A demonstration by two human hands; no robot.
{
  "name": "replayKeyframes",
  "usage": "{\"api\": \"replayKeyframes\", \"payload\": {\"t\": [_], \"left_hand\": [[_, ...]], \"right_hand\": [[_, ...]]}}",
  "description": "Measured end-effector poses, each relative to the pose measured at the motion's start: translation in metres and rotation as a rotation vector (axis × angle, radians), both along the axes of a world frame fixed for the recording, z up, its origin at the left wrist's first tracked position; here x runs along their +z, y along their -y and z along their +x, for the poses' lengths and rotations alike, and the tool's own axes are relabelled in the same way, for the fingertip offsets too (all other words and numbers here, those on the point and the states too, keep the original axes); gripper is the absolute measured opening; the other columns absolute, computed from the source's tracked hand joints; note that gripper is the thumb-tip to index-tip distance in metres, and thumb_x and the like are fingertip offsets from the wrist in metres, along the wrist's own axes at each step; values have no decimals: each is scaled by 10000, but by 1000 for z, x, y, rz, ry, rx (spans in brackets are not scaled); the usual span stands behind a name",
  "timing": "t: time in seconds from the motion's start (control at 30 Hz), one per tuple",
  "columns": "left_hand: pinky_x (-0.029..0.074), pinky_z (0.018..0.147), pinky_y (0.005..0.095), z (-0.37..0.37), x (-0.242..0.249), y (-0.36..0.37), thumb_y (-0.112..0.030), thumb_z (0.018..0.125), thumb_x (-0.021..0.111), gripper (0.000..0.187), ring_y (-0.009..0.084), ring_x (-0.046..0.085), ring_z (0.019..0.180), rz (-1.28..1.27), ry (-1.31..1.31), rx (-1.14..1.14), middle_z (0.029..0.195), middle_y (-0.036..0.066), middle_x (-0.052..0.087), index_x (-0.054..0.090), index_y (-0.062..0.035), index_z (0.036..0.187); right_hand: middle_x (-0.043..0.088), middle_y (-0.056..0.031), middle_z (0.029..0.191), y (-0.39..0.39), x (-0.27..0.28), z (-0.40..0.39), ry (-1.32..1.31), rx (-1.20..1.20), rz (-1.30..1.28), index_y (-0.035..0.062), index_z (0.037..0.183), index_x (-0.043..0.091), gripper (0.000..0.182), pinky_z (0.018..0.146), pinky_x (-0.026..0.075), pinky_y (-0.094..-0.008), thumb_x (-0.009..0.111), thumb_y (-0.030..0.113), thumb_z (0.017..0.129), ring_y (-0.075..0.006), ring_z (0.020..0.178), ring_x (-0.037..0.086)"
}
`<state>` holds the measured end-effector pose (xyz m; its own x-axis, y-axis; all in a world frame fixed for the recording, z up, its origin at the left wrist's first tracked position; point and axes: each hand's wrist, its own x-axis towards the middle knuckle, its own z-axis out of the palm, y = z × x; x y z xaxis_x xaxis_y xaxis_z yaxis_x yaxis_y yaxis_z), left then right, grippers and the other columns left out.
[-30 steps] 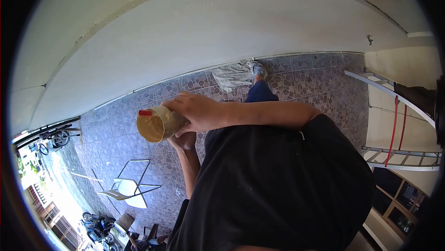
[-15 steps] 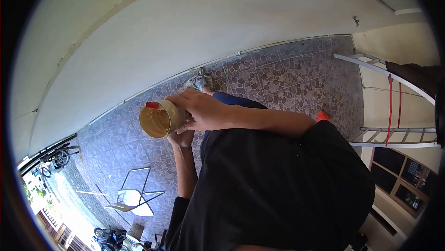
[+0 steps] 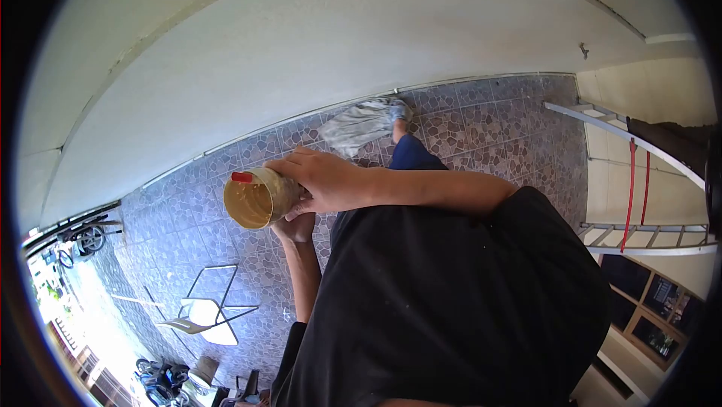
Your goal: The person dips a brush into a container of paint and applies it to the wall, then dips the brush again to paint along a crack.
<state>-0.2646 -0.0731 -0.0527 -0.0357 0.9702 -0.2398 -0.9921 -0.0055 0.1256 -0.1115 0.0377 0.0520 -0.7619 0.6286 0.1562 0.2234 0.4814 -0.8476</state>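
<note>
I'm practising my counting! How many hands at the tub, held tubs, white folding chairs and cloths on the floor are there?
Hands at the tub: 2 (right hand, left hand)
Held tub: 1
White folding chair: 1
Floor cloth: 1
Total: 5

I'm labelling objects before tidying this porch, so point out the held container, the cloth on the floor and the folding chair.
Container (image 3: 280, 195): head view, outer wall.
Cloth (image 3: 352, 128): head view, middle.
Folding chair (image 3: 221, 334): head view, white panel.
</note>
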Motion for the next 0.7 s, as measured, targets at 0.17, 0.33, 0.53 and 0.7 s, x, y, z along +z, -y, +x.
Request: {"api": "replayKeyframes", "payload": {"t": [0.17,0.33,0.53,0.7], "left_hand": [[407,1178,481,-2,0,26,-430,1012,596,594,290,490,1384,29,4,120,1466,120,522,459,-96,1484],[418,1167,473,0,0,11,-438,1019,582,604,301,515,1354,81,-39,24,1444,136,538,461,-56,1470],[505,1066,479,18,-3,-23,-481,989,608,637,322,572,1266,-147,-117,-25,1393,153,567,490,-68,1460],[519,1047,476,15,-6,-26,-480,984,618,631,321,587,1245,-53,-107,-89,1375,156,582,504,-71,1450]], "right_hand": [[631,-153,1308,5,4,-15,-8,113,14,53,1468,457,869,1063,481,-471,904,286,760,-361,1237,580],[626,-154,1327,0,-2,0,-41,73,5,51,1476,451,883,1066,477,-466,907,287,757,-359,1244,573],[644,-129,1269,-5,-4,28,-84,-115,39,71,1481,464,892,1060,479,-465,916,299,747,-341,1227,569],[649,-105,1252,-7,-3,31,-54,-153,68,71,1477,471,904,1038,493,-437,924,298,729,-305,1161,567]]}}
